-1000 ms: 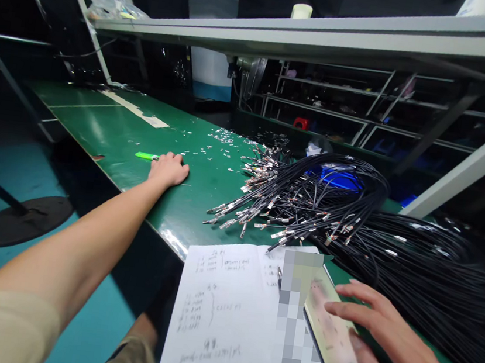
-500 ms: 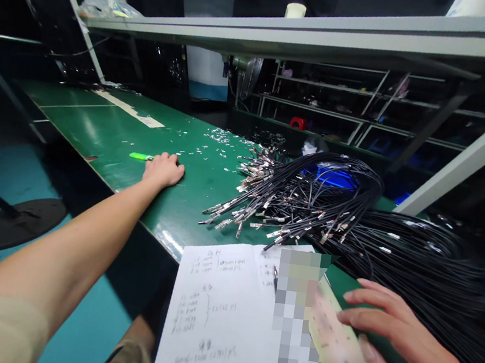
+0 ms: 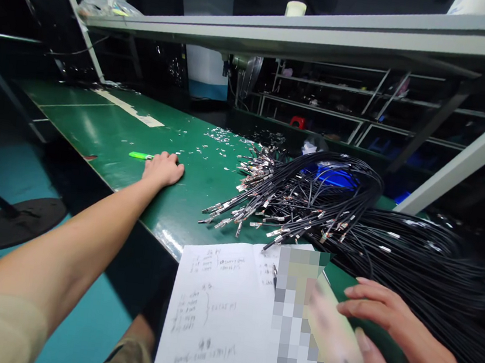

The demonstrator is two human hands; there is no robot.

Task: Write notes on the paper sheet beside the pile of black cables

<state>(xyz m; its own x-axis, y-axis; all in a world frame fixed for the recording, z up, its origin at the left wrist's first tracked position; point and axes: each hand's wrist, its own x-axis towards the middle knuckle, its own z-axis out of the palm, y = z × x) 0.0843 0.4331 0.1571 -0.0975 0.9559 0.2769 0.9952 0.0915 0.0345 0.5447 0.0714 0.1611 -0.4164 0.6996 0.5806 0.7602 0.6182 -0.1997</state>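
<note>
My left hand (image 3: 164,169) lies on the green tabletop with its fingers curled. A bright green tool (image 3: 138,156) sticks out from its left side, and the rest of that tool is hidden under the hand. My right hand (image 3: 403,342) is open, fingers apart and slightly bent, over the right edge of a phone (image 3: 336,334) with a lit, pale screen. Its fingertips are at the screen's edge; whether they touch is unclear. An open notebook (image 3: 205,306) with handwriting lies beside the phone. A pen (image 3: 275,274) rests on its right page, partly covered by a blurred patch.
Black cables (image 3: 311,201) with metal terminals lie heaped behind the notebook, partly over a blue tray (image 3: 335,177). Small scraps (image 3: 221,136) are scattered farther back. A pale strip (image 3: 131,110) lies at the far left. A grey shelf (image 3: 260,33) crosses above the table (image 3: 84,133).
The picture on the phone screen has shifted and blurred, with fewer dark marks visible. Both hands have hardly moved.
</note>
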